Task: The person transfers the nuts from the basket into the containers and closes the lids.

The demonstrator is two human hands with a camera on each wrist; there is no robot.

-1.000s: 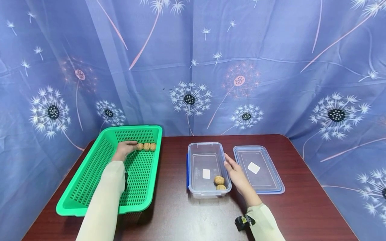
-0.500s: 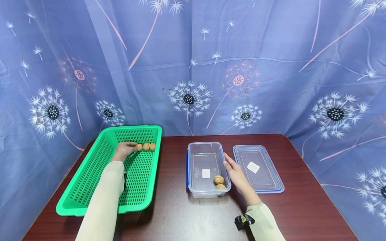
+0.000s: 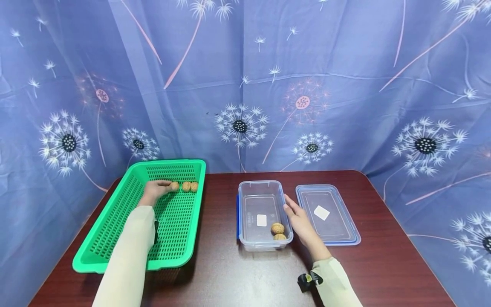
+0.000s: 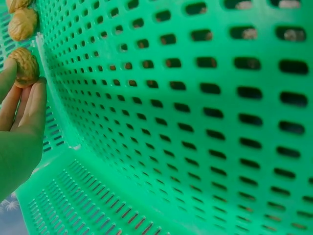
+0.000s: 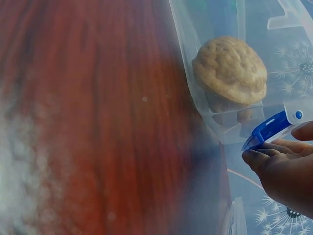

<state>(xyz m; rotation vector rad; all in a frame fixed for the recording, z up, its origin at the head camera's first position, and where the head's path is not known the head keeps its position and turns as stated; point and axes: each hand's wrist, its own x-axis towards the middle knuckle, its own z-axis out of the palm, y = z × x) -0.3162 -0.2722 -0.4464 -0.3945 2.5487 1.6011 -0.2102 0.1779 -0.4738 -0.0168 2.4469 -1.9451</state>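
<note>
My left hand (image 3: 155, 191) pinches a walnut (image 3: 174, 186) inside the green basket (image 3: 172, 230), thumb on one side and fingertips on the other. A small gap parts this walnut from two more walnuts (image 3: 186, 186) lying in a row against the basket's far right. Along the right wall of a clear plastic box (image 3: 255, 204), my right hand (image 3: 304, 225) rests with its fingers extended. In the right wrist view those fingers touch a blue latch (image 5: 271, 129) on the box's side. Two walnuts (image 3: 278, 228) lie in the box's near right corner.
Right of the box lies its clear lid (image 3: 330, 232) with a white label, flat on the dark red wooden table (image 3: 218, 264). A blue dandelion-print curtain (image 3: 184, 128) hangs behind the table. Another blue latch (image 3: 238, 217) hangs along the box's left side.
The pinched walnut has shifted slightly left with my left hand, and a gap has opened between it and the other two. My right hand stays on the box.
</note>
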